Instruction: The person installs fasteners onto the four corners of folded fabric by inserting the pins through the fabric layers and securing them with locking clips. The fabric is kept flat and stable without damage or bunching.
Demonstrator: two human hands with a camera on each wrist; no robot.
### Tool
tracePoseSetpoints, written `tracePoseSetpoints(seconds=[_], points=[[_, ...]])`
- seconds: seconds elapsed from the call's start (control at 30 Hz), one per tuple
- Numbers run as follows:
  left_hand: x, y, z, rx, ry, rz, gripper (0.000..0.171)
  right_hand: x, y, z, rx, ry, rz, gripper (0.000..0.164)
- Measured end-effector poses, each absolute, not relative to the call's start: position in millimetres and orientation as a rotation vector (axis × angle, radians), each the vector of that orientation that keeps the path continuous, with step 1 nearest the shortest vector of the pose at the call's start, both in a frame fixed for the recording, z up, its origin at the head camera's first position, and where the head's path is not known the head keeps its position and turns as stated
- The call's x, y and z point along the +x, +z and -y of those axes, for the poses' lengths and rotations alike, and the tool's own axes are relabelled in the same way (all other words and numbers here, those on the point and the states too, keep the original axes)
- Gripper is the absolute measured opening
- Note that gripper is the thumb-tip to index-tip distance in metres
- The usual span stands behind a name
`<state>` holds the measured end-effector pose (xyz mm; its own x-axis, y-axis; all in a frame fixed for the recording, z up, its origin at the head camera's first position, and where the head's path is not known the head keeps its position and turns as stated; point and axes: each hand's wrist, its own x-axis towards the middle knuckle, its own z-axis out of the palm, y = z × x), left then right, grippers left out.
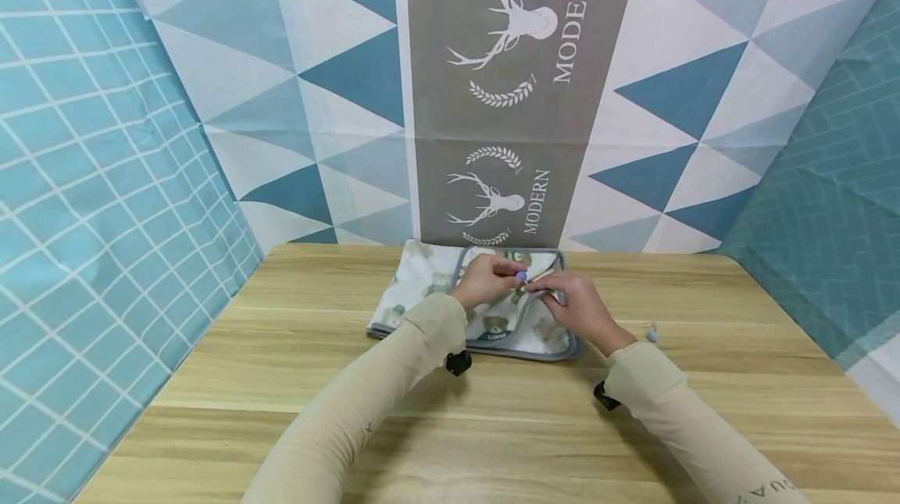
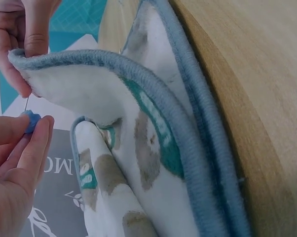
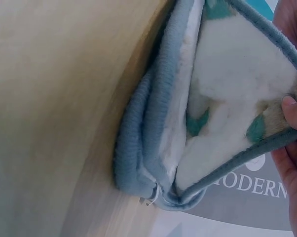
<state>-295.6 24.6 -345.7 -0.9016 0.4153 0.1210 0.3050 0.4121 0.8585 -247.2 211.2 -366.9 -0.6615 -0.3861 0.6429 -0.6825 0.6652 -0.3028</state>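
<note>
A small blue-headed pin (image 2: 32, 121) is pinched between the thumb and fingers of my left hand (image 1: 487, 279). Its thin metal shaft points at the grey-edged corner of a folded white blanket (image 1: 422, 277) with a bear print. My right hand (image 1: 578, 307) grips that raised corner, thumb on one face and fingers on the other, as the right wrist view shows. Both hands meet over the right half of the blanket, fingertips close together. In the left wrist view the shaft's tip lies at the right hand's fingertips (image 2: 25, 91).
Another small blue-headed piece with a thin metal part (image 1: 651, 334) lies on the wooden table (image 1: 281, 379), right of the blanket. Behind the table hangs a patterned cloth backdrop (image 1: 337, 98) with triangles and deer heads. Blue tiled-pattern sheets (image 1: 91, 160) flank both sides.
</note>
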Motion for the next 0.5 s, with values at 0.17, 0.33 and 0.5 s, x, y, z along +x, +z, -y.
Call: tracePoseSetpoints(seconds=[0.17,0.33,0.5], points=[[-296.0,-346.4,-23.7,0.648,1.526,-2.532,0.024,-247.7,-368.2,-210.6,0.818,0.718,2.349,0.022],[-295.9,-345.8,-23.6,0.681,1.518,-2.54,0.024,-247.7,-368.0,-209.8,0.821,0.714,2.337,0.022],[-294.4,-346.1,-22.0,0.802,1.457,-2.584,0.023,-247.1,-367.8,-209.2,0.833,0.719,2.339,0.021]])
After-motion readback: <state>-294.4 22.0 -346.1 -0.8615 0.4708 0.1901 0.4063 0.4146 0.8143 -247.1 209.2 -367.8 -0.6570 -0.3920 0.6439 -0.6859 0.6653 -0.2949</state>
